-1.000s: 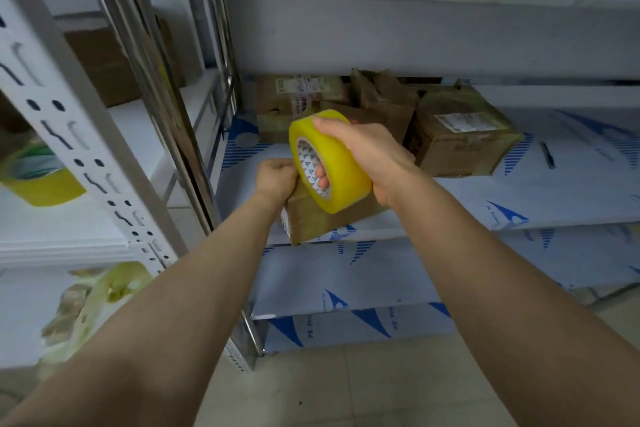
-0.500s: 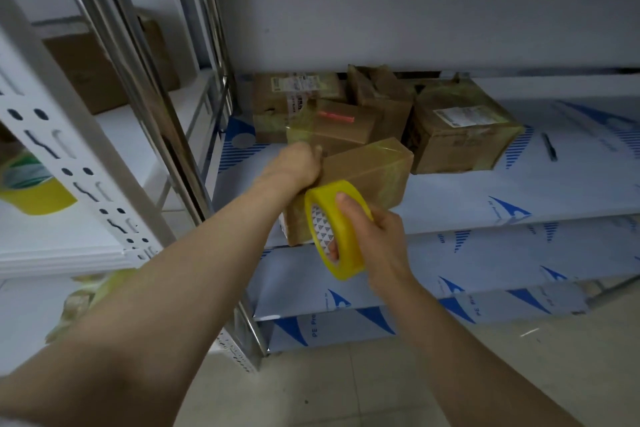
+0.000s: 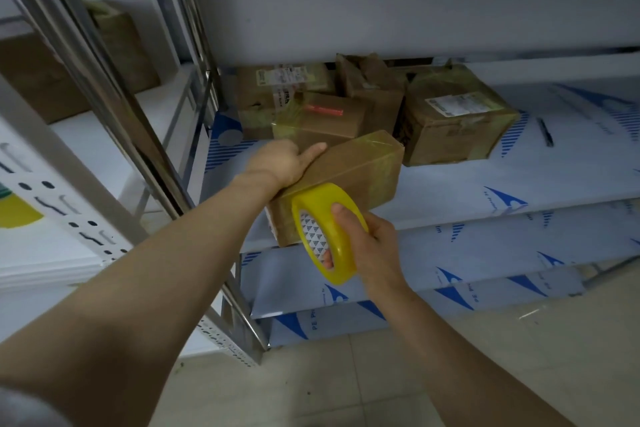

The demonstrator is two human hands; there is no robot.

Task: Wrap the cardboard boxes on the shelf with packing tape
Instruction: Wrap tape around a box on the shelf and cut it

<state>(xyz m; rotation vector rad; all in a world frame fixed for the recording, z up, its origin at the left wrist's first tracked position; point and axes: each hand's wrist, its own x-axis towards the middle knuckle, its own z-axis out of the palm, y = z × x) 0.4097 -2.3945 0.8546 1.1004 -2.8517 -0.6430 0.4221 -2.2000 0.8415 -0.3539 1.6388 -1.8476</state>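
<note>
A long brown cardboard box (image 3: 356,177) lies at the front edge of the shelf (image 3: 485,198), glossy with clear tape over its top. My left hand (image 3: 280,163) holds the box's near left top corner, thumb stretched along the top edge. My right hand (image 3: 367,246) grips a yellow roll of packing tape (image 3: 325,232), thumb on the outer rim and fingers through the core. The roll sits against the box's near front face, below the left hand.
Several other taped cardboard boxes (image 3: 450,118) stand at the back of the same shelf. A dark pen-like thing (image 3: 544,131) lies at the shelf's right. A metal upright (image 3: 145,135) rises to the left. More boxes (image 3: 117,45) sit on the left rack. Tiled floor (image 3: 381,374) lies below.
My right hand has brought the tape roll down from above the box to its near front face. My left hand has shifted up onto the box's top corner.
</note>
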